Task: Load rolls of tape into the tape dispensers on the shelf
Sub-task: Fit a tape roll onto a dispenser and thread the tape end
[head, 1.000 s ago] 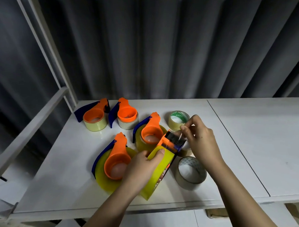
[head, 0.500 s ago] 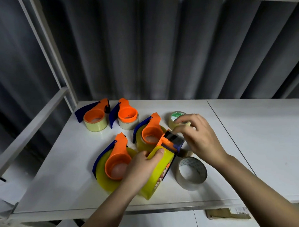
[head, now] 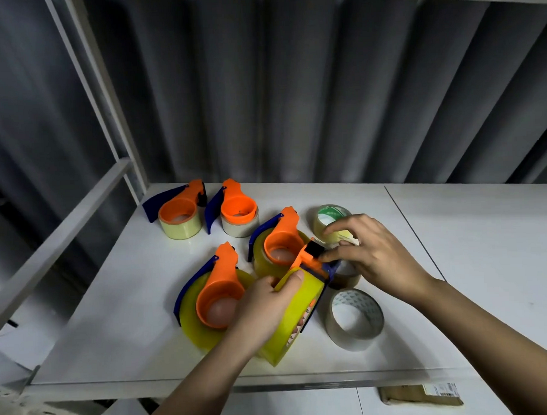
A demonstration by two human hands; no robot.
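My left hand [head: 263,305] grips a big yellow tape roll [head: 297,316] fitted in an orange and blue dispenser, held upright on its edge near the shelf front. My right hand [head: 370,253] rests over the dispenser's head [head: 312,256], thumb and fingers pinching at its black cutter end. Three more loaded orange dispensers lie flat: one [head: 221,291] just left of my left hand, one [head: 280,241] behind it, and a pair at the back left [head: 180,211] [head: 238,210]. Loose rolls lie to the right: a clear one [head: 355,319], a green-cored one [head: 330,215].
The white shelf [head: 472,261] has a seam running down its right half. A grey corrugated wall stands behind. A white upright post and rail [head: 63,229] border the left side. A cardboard box [head: 421,395] shows below the front edge. A brown roll [head: 347,274] lies under my right hand.
My right hand has dropped from pinching tape above the dispenser head to lying over it, fingers spread lower. My left hand and the yellow roll have stayed put.
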